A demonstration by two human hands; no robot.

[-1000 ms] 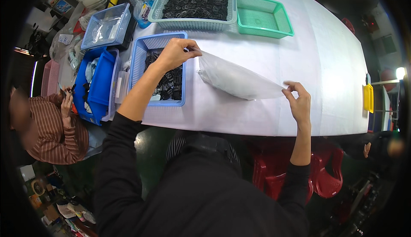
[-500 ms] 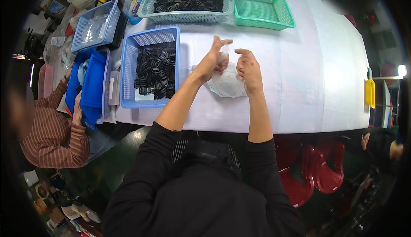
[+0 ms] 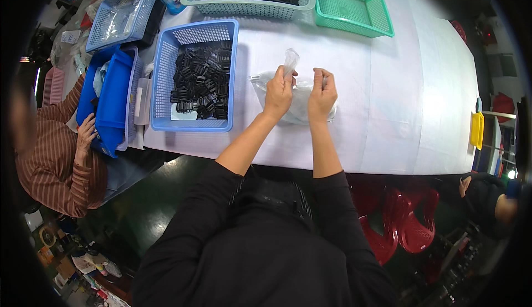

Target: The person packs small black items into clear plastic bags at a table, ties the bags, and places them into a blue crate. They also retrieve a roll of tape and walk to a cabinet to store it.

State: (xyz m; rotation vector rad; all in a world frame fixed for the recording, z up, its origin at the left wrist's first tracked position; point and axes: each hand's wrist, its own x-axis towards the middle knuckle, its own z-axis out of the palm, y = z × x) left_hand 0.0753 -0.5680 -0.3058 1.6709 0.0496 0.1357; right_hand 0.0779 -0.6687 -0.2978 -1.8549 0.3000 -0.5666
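Note:
A translucent plastic bag (image 3: 300,103) with a rounded, pale body rests on the white-covered table in front of me. My left hand (image 3: 280,93) is closed around its gathered neck, and the loose top sticks up above the fist. Close on the right, my right hand (image 3: 322,97) is raised at the bag's side, its fingers curled into a pinch. Whatever may be between those fingertips is too small to make out. Left of the bag stands a blue basket (image 3: 235,77) with many small black plastic buckles (image 3: 202,79) and a pale slip of paper inside.
At the far side are a pale green basket (image 3: 249,8) full of black buckles and a green basket (image 3: 354,10). A co-worker in a striped top (image 3: 61,163) handles blue trays (image 3: 113,102) at the left. Red chairs (image 3: 415,224) stand below the table's edge.
My left fingers, stretched out before, have closed around the bag's neck. The right hand's extended forefinger has curled into a pinch. My view has shifted slightly.

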